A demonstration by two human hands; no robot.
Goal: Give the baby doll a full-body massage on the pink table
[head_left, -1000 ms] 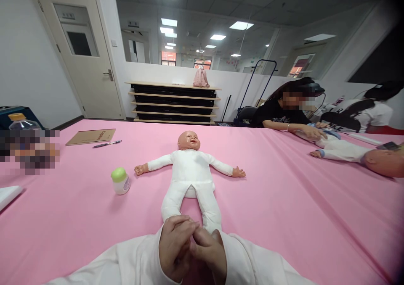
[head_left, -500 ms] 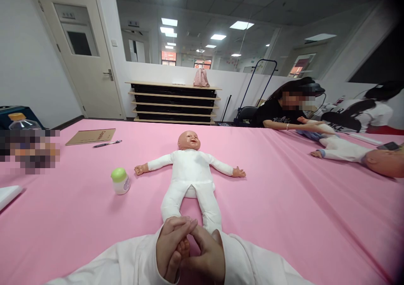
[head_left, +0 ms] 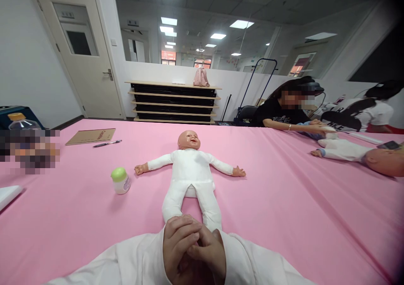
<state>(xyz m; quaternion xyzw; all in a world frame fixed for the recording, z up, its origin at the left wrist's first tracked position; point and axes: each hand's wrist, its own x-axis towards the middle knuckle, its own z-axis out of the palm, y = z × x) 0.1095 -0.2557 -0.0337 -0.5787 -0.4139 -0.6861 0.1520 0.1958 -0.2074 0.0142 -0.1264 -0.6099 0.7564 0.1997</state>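
Observation:
A baby doll in white cloth lies on its back, arms spread, with its legs toward me. At the lower end of its legs, my left hand and my right hand are closed together, fingers overlapping. They wrap round the doll's foot, which is almost wholly hidden by my fingers. To the left of the doll stands a small white jar with a green lid.
A pink cloth covers the table. At the left are a brown notebook, a pen and a bottle. On the right, a person in black handles another doll; someone in white is behind.
My left hand has moved slightly right and closed over the foot, covering the toes that showed before. The co-worker's hands have shifted on the other doll's leg.

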